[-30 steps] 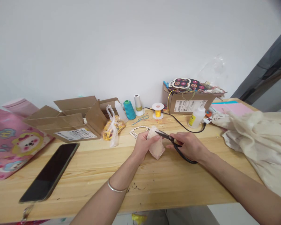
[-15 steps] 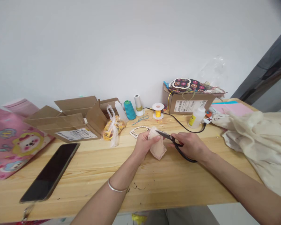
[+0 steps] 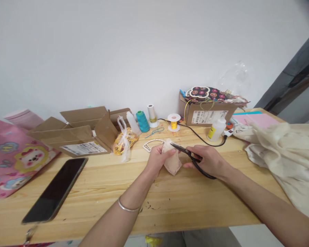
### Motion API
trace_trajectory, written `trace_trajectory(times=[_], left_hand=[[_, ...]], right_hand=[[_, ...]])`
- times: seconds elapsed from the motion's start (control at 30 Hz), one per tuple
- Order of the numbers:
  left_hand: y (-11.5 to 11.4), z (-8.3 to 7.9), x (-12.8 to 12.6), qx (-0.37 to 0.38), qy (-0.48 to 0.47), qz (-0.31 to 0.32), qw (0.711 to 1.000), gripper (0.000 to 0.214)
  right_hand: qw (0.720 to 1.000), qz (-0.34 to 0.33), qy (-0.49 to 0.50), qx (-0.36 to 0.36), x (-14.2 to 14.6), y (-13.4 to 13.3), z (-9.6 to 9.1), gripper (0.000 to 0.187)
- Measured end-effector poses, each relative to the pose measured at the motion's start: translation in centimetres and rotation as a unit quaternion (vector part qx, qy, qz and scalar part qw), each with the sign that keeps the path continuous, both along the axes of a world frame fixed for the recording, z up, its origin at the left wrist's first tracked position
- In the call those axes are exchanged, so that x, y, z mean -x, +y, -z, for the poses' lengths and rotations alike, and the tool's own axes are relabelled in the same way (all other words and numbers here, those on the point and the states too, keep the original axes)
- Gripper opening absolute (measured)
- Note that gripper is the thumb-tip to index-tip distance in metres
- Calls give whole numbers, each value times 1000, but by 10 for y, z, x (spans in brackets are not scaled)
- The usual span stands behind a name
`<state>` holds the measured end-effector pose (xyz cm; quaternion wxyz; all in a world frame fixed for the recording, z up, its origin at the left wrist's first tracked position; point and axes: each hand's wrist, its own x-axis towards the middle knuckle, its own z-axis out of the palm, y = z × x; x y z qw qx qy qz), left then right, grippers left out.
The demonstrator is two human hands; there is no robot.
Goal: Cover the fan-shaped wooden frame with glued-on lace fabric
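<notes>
My left hand (image 3: pixel 157 157) is closed on a small piece of pale beige fabric (image 3: pixel 173 163), with the thumb across its front. The fabric's lower end hangs free above the table. Black scissors (image 3: pixel 195 160) are in my right hand (image 3: pixel 208 158), fingers wrapped about the handles. Their blade tips point left and lie against the upper part of the fabric; I cannot tell whether they are cutting it. Just behind my left hand, a fan-shaped openwork piece (image 3: pixel 147 147) lies on the wooden table (image 3: pixel 113 192), partly hidden by the fabric and fingers.
Behind my hands stand a teal thread cone (image 3: pixel 142 121), a yellow thread spool (image 3: pixel 174 122) and a white bottle (image 3: pixel 216 130). Cardboard boxes (image 3: pixel 74 137) sit at the back. A phone (image 3: pixel 56 188) lies at left, cream cloth (image 3: pixel 285 151) at right.
The fabric and the scissors have shifted very slightly left. Both hands keep the same hold.
</notes>
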<state>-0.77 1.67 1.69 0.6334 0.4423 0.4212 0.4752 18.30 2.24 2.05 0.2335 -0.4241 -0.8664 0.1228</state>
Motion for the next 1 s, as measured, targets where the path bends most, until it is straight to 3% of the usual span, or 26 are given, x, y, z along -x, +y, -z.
trace_trajectory(times=[0.37, 0.73, 1.0], left_hand=[[0, 2, -6, 2, 35, 19, 999, 24], [-1, 2, -8, -10, 67, 20, 997, 27], [0, 3, -7, -4, 77, 17, 997, 29]], right_hand=[[999, 36, -8, 6, 5, -2, -1, 35], [998, 28, -16, -47, 2, 0, 4, 32], [996, 44, -57, -45, 2, -2, 0, 33]])
